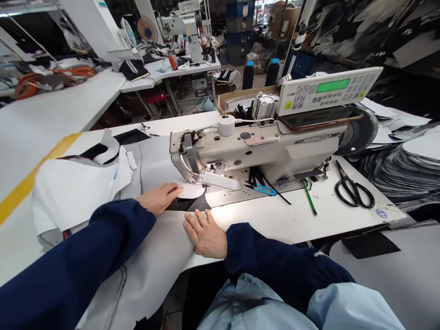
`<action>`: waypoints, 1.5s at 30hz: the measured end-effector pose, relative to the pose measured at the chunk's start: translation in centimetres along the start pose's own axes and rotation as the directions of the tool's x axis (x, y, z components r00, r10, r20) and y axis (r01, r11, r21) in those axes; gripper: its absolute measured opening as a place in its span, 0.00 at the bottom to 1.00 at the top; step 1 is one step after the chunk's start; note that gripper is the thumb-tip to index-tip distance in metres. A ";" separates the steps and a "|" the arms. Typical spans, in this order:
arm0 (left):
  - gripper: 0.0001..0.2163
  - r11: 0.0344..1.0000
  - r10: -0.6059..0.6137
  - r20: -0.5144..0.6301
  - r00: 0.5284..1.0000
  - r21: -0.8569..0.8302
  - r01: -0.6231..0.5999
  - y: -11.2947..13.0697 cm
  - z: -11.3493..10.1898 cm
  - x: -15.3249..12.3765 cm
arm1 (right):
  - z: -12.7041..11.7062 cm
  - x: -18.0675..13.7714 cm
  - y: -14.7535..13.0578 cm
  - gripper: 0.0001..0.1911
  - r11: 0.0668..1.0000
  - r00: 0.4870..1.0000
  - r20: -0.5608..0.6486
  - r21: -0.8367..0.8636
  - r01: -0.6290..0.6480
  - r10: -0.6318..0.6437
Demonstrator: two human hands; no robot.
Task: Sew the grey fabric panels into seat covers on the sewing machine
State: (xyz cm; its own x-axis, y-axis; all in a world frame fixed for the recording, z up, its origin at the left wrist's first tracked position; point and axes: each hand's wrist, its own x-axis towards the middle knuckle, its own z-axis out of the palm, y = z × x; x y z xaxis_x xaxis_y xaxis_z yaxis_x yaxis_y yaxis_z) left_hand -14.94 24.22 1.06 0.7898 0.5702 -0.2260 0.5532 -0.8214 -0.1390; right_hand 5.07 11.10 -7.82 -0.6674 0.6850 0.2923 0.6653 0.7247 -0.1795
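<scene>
White table: a long worktop (261, 224) runs across the view, bearing the machine and the material.
Sewing machine: a pale Highlead (247, 149) stands in the middle, its head pointing left, above the work.
Grey panel: a broad, soft sheet (163, 261) lies before the machine and droops over the table's near edge; that hanging weight could drag on it, so supporting it seems wise.
Left hand: palm down (158, 198), fingers close together on the material beside the machine head; its thumb is hidden, so I cannot tell whether it pinches.
Right hand: laid flat (208, 236) near the panel's upper edge, fingers slightly spread, pinching nothing; light, even pressure would smooth without stretching.
Black scissors: they lie (354, 190) at the right, well apart from the hands.
Pale flap: a rounded edge (190, 191) by the left fingertips; lining it up calls for fingers well clear of the needle area.
Blue snips: they rest (264, 189) among black strips (255, 176) on the machine bed, best left outside the panel's path.
</scene>
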 end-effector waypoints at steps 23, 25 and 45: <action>0.16 0.985 -0.133 0.235 0.963 0.135 0.103 7.9 -3.6 4.8 | -1.2 2.9 5.5 0.08 0.992 0.990 0.061 0.000 0.127 -0.127; 0.22 0.981 -0.138 0.304 0.943 0.170 0.089 7.8 -3.7 5.3 | -1.6 2.5 5.4 0.08 0.995 0.993 0.067 0.016 0.101 -0.102; 0.12 0.996 -0.038 0.271 0.962 0.085 0.015 6.4 -1.4 6.7 | -3.1 2.2 4.3 0.10 0.998 0.973 0.229 -0.063 -0.011 0.025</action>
State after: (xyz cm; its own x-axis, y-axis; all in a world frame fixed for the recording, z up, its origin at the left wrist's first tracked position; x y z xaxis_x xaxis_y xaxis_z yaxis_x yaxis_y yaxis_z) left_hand -5.75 22.74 -0.01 0.6668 0.5754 -0.4735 0.5406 -0.8109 -0.2242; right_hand 7.50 15.47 -5.04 -0.7092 0.7021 0.0646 0.6925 0.7108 -0.1232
